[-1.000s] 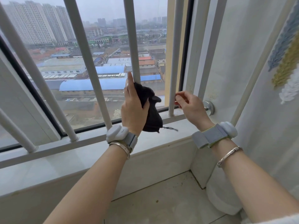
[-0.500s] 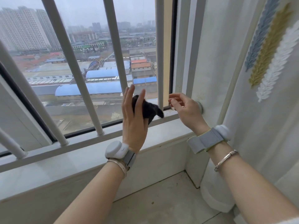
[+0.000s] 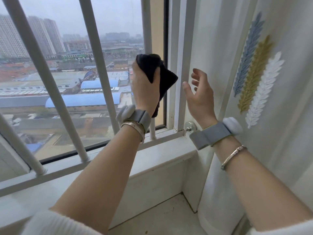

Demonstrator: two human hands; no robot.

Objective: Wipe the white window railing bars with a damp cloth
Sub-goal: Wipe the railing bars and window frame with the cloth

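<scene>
A dark cloth [image 3: 157,73] is gripped by the left hand [image 3: 145,89] against the rightmost railing bar [image 3: 147,31], whose middle stretch is hidden by both. The right hand [image 3: 199,97] is held empty, fingers loosely spread, between the window frame [image 3: 180,48] and an embroidered curtain [image 3: 271,99].

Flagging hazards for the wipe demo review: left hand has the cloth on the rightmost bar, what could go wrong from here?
1. The dark cloth is bunched in the left hand; its loose tail hangs free, so it may wipe only one side of the rightmost bar.
2. The right hand hovers open by the curtain; it could brush it.
</scene>
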